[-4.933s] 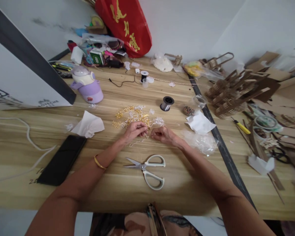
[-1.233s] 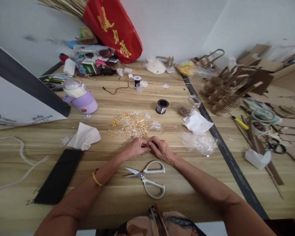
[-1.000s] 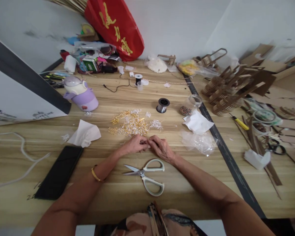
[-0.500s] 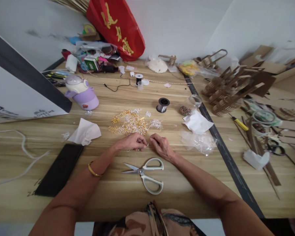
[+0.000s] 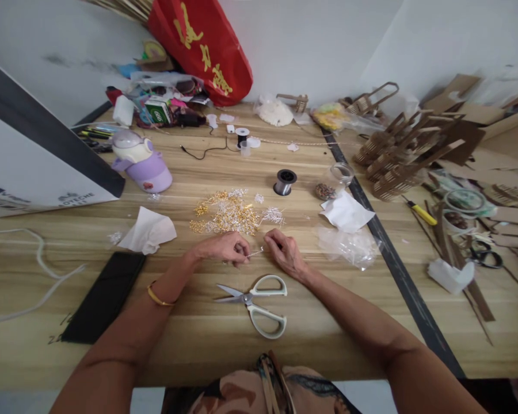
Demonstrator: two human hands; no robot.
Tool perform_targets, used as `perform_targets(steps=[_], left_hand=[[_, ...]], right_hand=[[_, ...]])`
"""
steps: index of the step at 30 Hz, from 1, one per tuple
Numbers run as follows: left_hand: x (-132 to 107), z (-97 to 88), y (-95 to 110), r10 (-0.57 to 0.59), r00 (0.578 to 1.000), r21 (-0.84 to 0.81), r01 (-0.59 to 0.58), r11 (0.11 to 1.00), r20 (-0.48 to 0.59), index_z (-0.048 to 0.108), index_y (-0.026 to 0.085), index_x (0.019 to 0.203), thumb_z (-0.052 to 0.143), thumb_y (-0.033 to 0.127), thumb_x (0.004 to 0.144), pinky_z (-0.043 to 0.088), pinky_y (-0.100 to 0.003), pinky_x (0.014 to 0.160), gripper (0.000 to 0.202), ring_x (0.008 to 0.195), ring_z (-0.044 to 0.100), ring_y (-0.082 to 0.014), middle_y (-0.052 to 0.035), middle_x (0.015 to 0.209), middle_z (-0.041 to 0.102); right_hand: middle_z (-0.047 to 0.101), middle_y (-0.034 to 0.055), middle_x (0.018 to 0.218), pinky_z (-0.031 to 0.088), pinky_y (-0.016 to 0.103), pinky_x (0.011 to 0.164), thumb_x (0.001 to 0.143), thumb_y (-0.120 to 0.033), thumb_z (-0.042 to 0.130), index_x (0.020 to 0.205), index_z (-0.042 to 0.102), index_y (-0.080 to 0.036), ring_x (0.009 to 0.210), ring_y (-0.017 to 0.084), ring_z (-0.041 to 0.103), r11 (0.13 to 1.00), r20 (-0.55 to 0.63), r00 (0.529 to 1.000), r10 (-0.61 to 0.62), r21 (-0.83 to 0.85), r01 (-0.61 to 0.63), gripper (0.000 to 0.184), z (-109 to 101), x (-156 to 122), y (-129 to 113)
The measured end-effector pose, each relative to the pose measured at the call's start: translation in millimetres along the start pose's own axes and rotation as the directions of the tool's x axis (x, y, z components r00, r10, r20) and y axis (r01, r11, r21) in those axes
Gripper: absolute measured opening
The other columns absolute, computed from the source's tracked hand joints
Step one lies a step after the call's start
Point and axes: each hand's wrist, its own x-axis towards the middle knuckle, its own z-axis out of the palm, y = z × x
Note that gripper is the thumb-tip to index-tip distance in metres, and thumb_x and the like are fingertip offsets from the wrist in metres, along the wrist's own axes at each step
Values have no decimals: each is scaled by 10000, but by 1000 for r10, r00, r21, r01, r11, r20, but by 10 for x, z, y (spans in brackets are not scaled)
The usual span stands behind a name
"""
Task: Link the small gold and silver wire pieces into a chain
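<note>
My left hand [image 5: 225,247] is closed in a pinch on a thin, silvery beaded strand [image 5: 254,253] that sticks out toward the right. Facing it across a small gap, my right hand [image 5: 285,253] has its fingertips pressed together near the strand's tip; whatever they hold is too small to make out. Just beyond both hands lies a heap of gold and silver beads [image 5: 231,213], with short silvery pieces [image 5: 273,215] at its right side. Closer to my body, scissors [image 5: 250,299] with pale handles rest with their blades apart.
Behind the beads stands a wire spool [image 5: 285,181]. A glass jar [image 5: 341,175], white paper [image 5: 347,211] and a plastic bag [image 5: 349,247] lie rightward. At left are a black flat case [image 5: 106,296] and a purple bottle [image 5: 149,169]. Small woven baskets [image 5: 392,172] crowd the right.
My left hand has shifted slightly left, away from my right hand. The gap between them is wider, and the thin strand now shows there. The scissors have stayed put.
</note>
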Motion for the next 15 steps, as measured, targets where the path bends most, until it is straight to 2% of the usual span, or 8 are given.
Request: perform_targets(steps=[8, 15], left_hand=[[-75, -79, 5, 13, 1000, -18, -12, 1000, 28, 710, 118, 862, 662, 289, 726, 407, -163, 450, 223, 450, 567, -91, -34, 601, 681], [-151, -146, 46, -15, 997, 96, 8, 995, 70, 729, 136, 857, 632, 260, 717, 380, -159, 427, 211, 433, 547, -91, -34, 600, 688]], right_hand=[[484, -22, 590, 350, 225, 534, 918, -387, 438, 780, 540, -180, 532, 105, 410, 996, -63, 996, 62, 69, -57, 269, -25, 26, -16], [451, -30, 574, 337, 227, 526, 914, -408, 441, 763, 540, -174, 524, 102, 398, 994, -86, 993, 79, 77, -73, 295, -27, 32, 5]])
